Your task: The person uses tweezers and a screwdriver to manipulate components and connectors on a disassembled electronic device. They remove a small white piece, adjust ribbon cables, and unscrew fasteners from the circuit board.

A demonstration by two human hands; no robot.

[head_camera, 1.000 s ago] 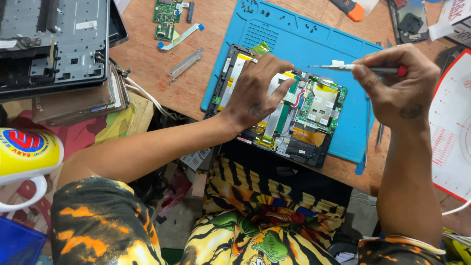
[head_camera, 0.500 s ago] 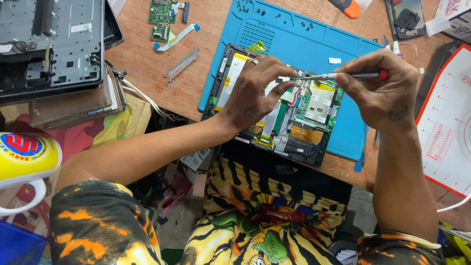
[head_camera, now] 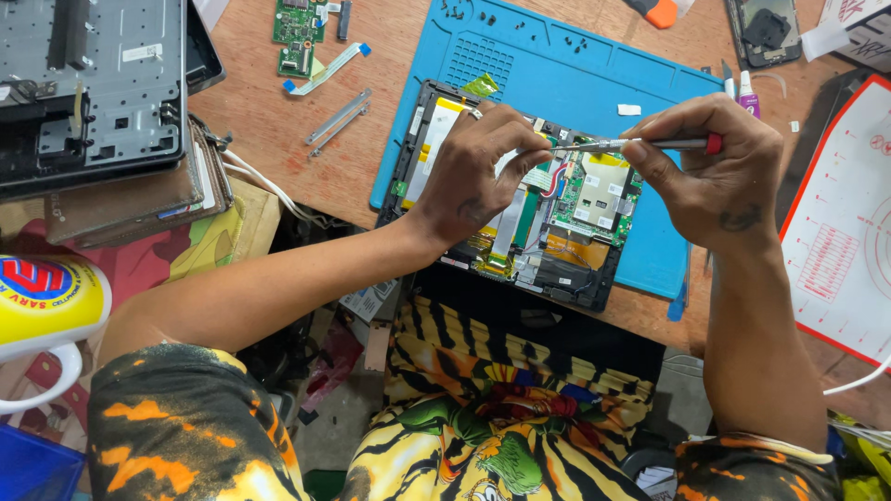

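Looking down at an opened tablet (head_camera: 557, 223), back cover off, lying on a blue work mat (head_camera: 557, 65) in the centre of the frame, green circuit board (head_camera: 599, 190) and flat ribbon cables exposed. Resting spread across the tablet's middle, left hand (head_camera: 473, 172), fingers loose and fingertips pressed near the cables; just to the right, right hand (head_camera: 715, 176) pinching a thin screwdriver (head_camera: 631, 145) with a red end, held level, tip pointing left toward the left fingertips. Lying at upper left on the wooden table (head_camera: 269, 121), dismantled grey laptop base (head_camera: 88, 83), small green circuit board (head_camera: 297, 37) and two metal strips (head_camera: 339, 116).
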